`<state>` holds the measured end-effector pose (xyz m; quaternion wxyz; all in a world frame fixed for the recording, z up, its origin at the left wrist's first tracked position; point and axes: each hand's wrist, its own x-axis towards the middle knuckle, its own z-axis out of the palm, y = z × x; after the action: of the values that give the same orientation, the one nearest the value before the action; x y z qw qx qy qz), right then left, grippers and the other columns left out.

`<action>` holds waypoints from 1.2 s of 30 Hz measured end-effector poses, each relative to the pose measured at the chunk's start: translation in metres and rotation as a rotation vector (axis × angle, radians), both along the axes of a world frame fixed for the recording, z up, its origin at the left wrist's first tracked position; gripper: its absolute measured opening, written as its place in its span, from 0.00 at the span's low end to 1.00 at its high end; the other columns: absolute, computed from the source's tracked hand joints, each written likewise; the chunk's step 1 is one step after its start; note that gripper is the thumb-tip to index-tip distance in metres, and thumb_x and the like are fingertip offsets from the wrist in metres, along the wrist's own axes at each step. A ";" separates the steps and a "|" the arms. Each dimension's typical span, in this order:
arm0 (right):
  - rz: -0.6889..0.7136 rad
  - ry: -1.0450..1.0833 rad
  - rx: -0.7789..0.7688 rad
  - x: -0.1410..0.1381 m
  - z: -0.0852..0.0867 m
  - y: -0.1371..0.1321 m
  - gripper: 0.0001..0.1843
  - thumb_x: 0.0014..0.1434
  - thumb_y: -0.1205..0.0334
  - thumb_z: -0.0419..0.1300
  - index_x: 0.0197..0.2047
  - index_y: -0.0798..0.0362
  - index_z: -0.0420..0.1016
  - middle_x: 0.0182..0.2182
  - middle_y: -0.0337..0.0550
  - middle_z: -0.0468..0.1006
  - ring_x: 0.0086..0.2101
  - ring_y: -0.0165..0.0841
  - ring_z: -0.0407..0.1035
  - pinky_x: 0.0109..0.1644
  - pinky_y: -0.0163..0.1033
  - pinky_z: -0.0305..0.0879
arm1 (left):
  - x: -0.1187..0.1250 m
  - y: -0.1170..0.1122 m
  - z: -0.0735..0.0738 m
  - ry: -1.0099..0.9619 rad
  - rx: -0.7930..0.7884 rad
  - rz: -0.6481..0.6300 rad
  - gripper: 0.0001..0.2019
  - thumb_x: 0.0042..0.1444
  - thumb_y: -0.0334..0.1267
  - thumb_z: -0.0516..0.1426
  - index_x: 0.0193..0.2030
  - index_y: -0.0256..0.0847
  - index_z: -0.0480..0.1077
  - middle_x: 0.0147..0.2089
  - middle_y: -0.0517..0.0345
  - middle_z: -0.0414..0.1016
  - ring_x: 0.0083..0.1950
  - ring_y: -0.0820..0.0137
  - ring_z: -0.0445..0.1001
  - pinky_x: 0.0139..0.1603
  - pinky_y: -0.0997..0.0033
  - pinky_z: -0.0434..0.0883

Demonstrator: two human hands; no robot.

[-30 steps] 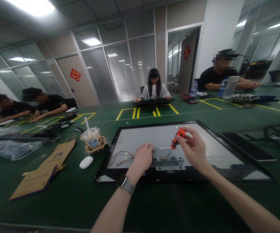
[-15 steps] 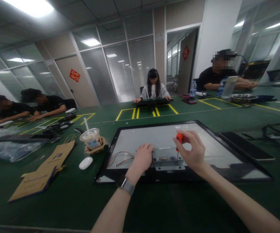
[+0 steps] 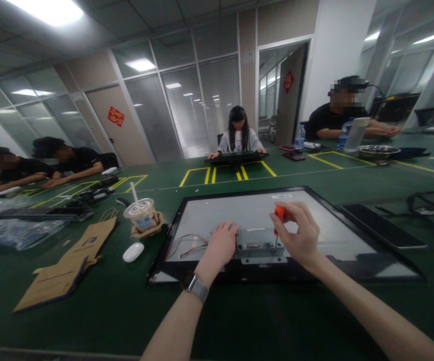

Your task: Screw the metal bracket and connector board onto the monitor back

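1. The right hand [image 3: 302,235] has its fingers clamped on a small screwdriver with an orange plastic handle [image 3: 279,214], thumb on the near side; the screwdriver stands nearly upright, shaft down.
2. Its thin metal shaft reaches the right end of a grey metal bracket with silver connectors in a row [image 3: 260,245]; whether the tip touches a screw is too small to tell.
3. The bracket lies on the near, middle part of a large rectangular grey panel with a black frame [image 3: 247,206], which rests flat on the green-topped bench [image 3: 277,321].
4. The left hand [image 3: 222,245] lies palm down at the bracket's left end, its fingers side by side and slightly bent; whether they grip the edge cannot be told. A dark watch with a metal mesh band [image 3: 194,287] is on that wrist.
5. Thin multicoloured wires [image 3: 186,237] lie on the panel, left of this hand.
6. Left of the panel are a white computer mouse [image 3: 133,252] and a clear plastic cup with a straw [image 3: 141,215], the cup standing in a brown cardboard holder [image 3: 149,229].
7. Farther left lies a flattened brown paper bag [image 3: 66,271].
8. A long black flat slab [image 3: 384,225] lies just beside the panel's right edge.
9. Across the bench, a person in a grey top [image 3: 253,141] has both hands at a dark flat panel [image 3: 237,159].
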<state>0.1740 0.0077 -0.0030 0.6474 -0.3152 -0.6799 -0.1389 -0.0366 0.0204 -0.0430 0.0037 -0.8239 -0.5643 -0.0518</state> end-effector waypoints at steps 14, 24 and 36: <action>0.121 0.052 -0.053 -0.001 -0.007 0.005 0.11 0.61 0.68 0.63 0.47 0.49 0.75 0.34 0.42 0.73 0.29 0.32 0.70 0.31 0.38 0.73 | 0.001 0.001 0.000 0.022 0.012 -0.003 0.23 0.66 0.26 0.45 0.66 0.36 0.65 0.68 0.45 0.66 0.66 0.59 0.67 0.68 0.60 0.63; 1.018 0.600 -0.834 0.009 0.017 0.014 0.08 0.61 0.54 0.61 0.33 0.49 0.71 0.25 0.37 0.71 0.24 0.31 0.66 0.32 0.41 0.68 | 0.001 0.000 0.002 0.021 -0.011 -0.007 0.24 0.65 0.25 0.45 0.67 0.34 0.64 0.69 0.43 0.65 0.68 0.59 0.65 0.69 0.59 0.62; 1.197 0.654 -1.018 0.003 0.017 0.004 0.21 0.61 0.46 0.63 0.26 0.48 0.62 0.11 0.24 0.53 0.15 0.23 0.40 0.20 0.33 0.39 | -0.001 0.004 -0.004 -0.009 0.000 -0.011 0.24 0.66 0.27 0.44 0.67 0.37 0.64 0.68 0.45 0.65 0.66 0.60 0.65 0.68 0.59 0.63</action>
<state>0.1774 0.0117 0.0145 0.5549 -0.1794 -0.4903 0.6477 -0.0377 0.0246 -0.0474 0.0010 -0.8266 -0.5600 -0.0556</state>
